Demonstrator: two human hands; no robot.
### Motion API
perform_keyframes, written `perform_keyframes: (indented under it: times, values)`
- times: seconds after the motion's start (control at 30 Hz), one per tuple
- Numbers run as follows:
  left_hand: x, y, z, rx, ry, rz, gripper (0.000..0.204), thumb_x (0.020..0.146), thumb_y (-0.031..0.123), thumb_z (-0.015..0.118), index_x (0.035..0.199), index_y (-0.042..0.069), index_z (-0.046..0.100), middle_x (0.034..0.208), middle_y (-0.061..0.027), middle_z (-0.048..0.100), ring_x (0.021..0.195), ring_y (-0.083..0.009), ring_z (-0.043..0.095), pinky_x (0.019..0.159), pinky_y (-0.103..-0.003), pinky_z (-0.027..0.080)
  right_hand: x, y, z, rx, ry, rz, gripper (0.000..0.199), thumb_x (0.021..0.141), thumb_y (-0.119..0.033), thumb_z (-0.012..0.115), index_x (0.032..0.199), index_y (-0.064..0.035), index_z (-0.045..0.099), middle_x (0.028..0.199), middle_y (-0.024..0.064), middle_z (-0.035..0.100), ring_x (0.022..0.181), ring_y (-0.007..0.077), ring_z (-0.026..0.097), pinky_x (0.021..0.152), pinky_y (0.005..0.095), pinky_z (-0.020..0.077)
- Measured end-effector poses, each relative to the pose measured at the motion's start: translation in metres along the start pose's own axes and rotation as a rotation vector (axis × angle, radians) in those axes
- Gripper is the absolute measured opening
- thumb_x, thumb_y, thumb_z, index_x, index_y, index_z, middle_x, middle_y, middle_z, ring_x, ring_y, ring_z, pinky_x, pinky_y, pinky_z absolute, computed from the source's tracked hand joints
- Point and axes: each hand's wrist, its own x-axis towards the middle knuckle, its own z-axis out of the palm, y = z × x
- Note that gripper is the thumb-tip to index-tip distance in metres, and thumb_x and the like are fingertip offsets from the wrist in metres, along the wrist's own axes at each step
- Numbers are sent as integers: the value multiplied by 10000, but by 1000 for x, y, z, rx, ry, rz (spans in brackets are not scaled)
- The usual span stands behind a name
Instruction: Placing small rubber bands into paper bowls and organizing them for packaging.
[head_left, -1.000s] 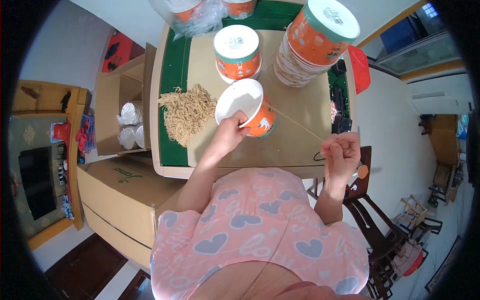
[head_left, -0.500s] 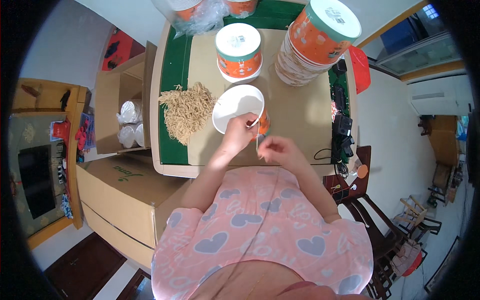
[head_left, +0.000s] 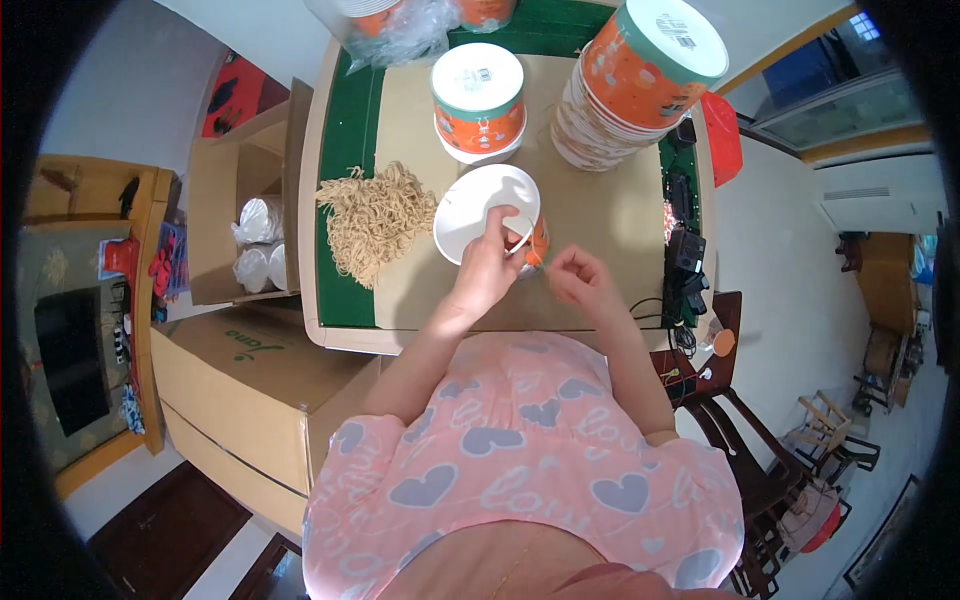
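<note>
Centre frame on the bench point(head_left: 600, 215), our left hand point(head_left: 487, 270) clamps the empty paper cup point(head_left: 487, 213) by its rim, right hand point(head_left: 580, 280) pinched shut beside it; light, crushable, we judge.

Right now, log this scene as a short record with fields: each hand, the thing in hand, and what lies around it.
left hand: grips the rim of the open paper bowl
right hand: beside the bowl, fingers pinched near its orange side
bowl: white inside, tilted, nothing visible in it
left of bowl: noodle pile
behind bowl: lidded bowl, stack of bowls
surface: table
</note>
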Motion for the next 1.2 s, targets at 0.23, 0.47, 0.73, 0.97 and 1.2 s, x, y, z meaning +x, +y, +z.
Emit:
perform_keyframes:
  times: [0.23,0.47,0.73,0.97,1.2]
  values:
    - [4,-12,4,76,-33,180,283,772,-10,615,1049,36,580,818,-140,644,756,-263,650,657,-333,518,16,27,-5,-259,187,-49,69,848,-110,605,880,-55,581,626,-85,444,576,6,397,529,184,304]
    - [5,-13,4,53,-55,170,221,744,-5,603,963,21,622,840,-168,646,767,-310,642,661,-355,511,33,37,-2,-524,391,-205,111,803,-156,646,818,-50,616,532,-23,400,495,51,373,452,250,313]
    - [3,-11,5,70,-68,167,272,753,11,599,1022,32,628,892,-182,642,797,-320,638,686,-365,510,35,34,2,-623,390,-195,150,801,-201,649,831,-57,619,552,26,472,496,109,444,478,280,377]
    - [2,-8,6,31,-145,130,281,763,21,595,1043,32,625,909,-170,649,800,-289,650,697,-354,516,33,28,2,-676,372,-185,142,794,-193,652,825,-58,617,533,39,476,488,122,460,481,294,386]
    - [9,-28,8,-204,-369,96,261,837,64,587,1091,5,598,892,-135,652,742,-170,638,690,-283,506,26,41,-10,-707,326,-198,126,787,-172,651,811,-53,618,521,41,456,472,137,433,476,312,373]
